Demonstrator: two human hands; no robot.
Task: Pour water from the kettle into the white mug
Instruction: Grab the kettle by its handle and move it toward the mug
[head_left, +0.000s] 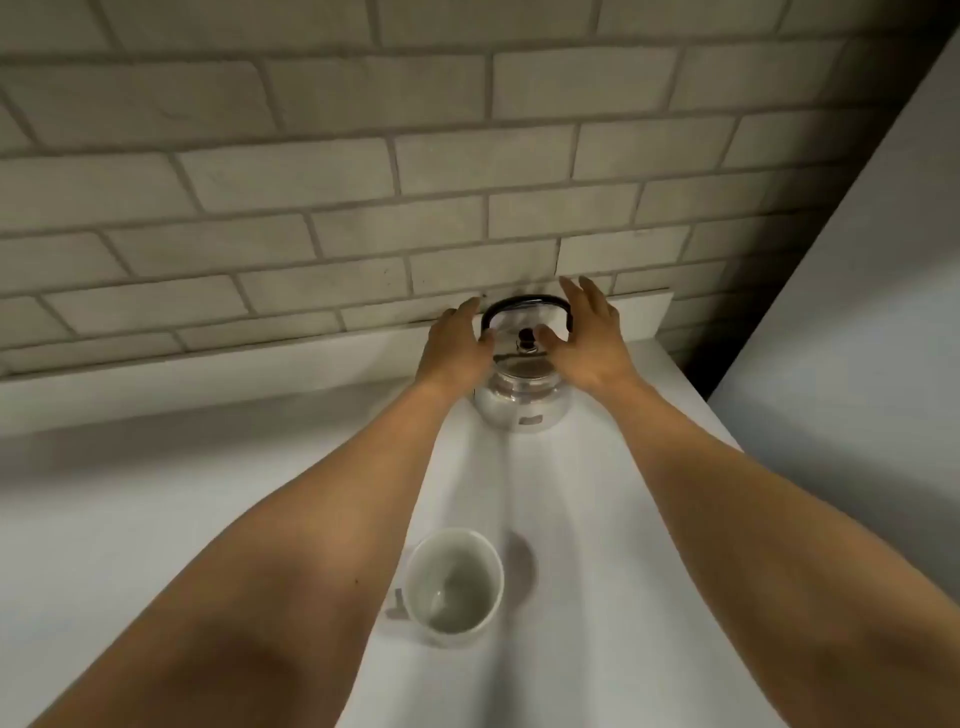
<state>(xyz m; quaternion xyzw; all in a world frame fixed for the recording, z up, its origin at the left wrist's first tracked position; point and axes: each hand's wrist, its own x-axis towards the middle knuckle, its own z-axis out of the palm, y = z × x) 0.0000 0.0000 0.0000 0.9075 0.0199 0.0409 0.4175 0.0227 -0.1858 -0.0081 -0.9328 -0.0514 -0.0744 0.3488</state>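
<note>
A shiny steel kettle (522, 397) with a black arched handle and a dark lid knob stands upright at the back of the white counter, near the brick wall. My left hand (454, 345) is at the kettle's left side and my right hand (587, 335) at its right, both with fingers spread, flanking the handle and holding nothing. Whether the fingers touch the kettle I cannot tell. A white mug (453, 584) stands upright near me between my forearms, its inside looking empty and its handle pointing left.
The white counter (597, 519) runs from me to a pale brick wall (363, 208). A raised white ledge (208, 384) lines the back left. A tall white panel (857, 312) borders the counter on the right.
</note>
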